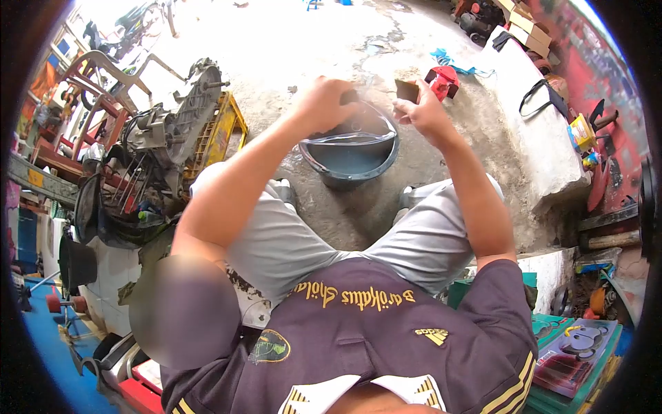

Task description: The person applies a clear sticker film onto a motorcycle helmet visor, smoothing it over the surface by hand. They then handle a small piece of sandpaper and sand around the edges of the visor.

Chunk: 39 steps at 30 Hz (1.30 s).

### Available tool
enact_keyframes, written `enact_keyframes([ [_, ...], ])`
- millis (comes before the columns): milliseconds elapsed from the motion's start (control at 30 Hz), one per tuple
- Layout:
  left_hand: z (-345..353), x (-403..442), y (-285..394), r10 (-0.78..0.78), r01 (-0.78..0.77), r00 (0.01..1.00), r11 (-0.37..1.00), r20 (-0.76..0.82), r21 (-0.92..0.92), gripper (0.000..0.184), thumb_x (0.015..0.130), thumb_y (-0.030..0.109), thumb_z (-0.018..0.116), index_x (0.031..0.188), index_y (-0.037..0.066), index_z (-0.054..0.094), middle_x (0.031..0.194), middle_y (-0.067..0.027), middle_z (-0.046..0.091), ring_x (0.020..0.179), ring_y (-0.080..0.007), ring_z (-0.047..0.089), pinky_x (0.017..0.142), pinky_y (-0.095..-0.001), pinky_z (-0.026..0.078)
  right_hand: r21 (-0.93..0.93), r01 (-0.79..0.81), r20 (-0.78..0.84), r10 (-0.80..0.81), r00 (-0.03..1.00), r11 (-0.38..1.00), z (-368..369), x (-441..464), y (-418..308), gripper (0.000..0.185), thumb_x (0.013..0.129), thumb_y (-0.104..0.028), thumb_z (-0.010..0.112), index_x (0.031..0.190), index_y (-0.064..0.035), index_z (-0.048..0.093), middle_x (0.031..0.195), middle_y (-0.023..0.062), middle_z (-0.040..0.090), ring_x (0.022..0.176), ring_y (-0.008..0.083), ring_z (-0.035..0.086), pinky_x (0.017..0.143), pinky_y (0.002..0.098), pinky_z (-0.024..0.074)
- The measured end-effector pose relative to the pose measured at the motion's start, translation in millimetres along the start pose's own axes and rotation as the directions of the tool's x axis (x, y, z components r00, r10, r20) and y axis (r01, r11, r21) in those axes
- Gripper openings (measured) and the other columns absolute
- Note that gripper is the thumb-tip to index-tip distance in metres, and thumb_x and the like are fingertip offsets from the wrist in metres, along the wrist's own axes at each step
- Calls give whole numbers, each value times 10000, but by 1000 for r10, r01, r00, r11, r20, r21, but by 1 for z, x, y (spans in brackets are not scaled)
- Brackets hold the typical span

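My left hand [324, 105] is closed, with its fingers curled at the upper edge of a clear, curved plastic cover [352, 139]. The cover sits over a round dark basin [346, 181] holding greyish water, and its upper part is hard to make out. A dark patch shows by those fingertips, too small to name. Pinched in my right hand [424, 114] is a small brownish square piece [407, 90] that looks like sandpaper. That hand is right of the basin, apart from the cover.
A red object [443, 83] and a blue scrap [448, 61] lie beyond my right hand. Metal engine parts [176, 117] and a yellow crate [224, 127] stand at left. A white concrete ledge [545, 141] runs along the right, and a plastic chair [103, 72] is at upper left.
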<state>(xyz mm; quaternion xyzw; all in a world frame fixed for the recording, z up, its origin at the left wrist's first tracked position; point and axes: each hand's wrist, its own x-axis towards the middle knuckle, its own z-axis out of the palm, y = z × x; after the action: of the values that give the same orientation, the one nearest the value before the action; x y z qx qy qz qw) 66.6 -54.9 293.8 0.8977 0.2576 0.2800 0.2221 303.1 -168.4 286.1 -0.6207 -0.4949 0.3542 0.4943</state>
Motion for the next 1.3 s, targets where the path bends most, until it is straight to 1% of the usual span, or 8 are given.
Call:
enact_keyframes([
  [133,-11,12,-85,-36,58,963,996,267,-73,250,831,233,708,938,10,745,821,-222,726,751,-375,705,726,-460,558,137,-87,46,81,996,987,0,-9,-1,348,1019,-93,687,1330,15,575,1073,102,709,937,195,736,780,363,646],
  [200,-27,9,-113,-93,42,930,988,355,148,235,837,220,691,932,11,743,820,-216,728,758,-369,712,728,-464,560,171,-85,79,73,994,982,1,-10,-6,255,1041,-125,671,1253,17,676,1066,104,745,895,171,737,738,317,624],
  [300,-45,-12,-139,-288,130,878,912,382,390,231,839,202,715,967,15,761,870,-215,749,813,-368,731,763,-463,570,94,-95,143,81,986,991,4,-5,-25,288,1058,-178,664,1267,15,712,1089,106,763,911,177,746,740,322,635],
  [567,-24,-44,-203,-434,121,650,870,624,479,308,794,163,832,1094,96,812,1015,-182,789,989,-378,751,899,-470,590,-356,-131,366,267,891,925,-5,60,3,318,1106,-265,595,1222,-1,732,969,59,750,736,112,648,668,290,566],
  [867,4,-97,-298,-550,63,425,811,719,582,402,776,147,852,1176,163,820,1071,-172,791,1028,-377,751,881,-454,604,-343,-87,405,231,885,935,13,90,85,257,1010,-160,704,1198,14,727,865,44,731,723,94,617,667,283,527],
  [1000,19,-123,-331,-601,202,395,794,695,573,408,791,109,843,1195,114,785,1101,-206,775,1083,-409,725,941,-473,569,-217,-185,392,259,883,959,13,92,104,220,972,-125,754,1150,-25,672,863,35,720,698,82,637,620,259,527],
  [1067,14,-145,-335,-557,331,551,830,622,450,408,800,120,841,1202,104,771,1148,-207,765,1127,-408,709,979,-472,550,-199,-229,393,291,872,953,11,93,108,191,979,-131,748,1132,-39,681,869,19,721,719,72,637,633,254,516],
  [1300,36,-149,-329,-548,475,626,832,555,286,399,835,152,832,1210,60,734,1151,-215,754,1121,-393,707,981,-445,538,-129,-413,483,421,768,902,35,85,127,172,1004,-155,720,1114,-26,748,937,25,758,804,74,655,684,256,509],
])
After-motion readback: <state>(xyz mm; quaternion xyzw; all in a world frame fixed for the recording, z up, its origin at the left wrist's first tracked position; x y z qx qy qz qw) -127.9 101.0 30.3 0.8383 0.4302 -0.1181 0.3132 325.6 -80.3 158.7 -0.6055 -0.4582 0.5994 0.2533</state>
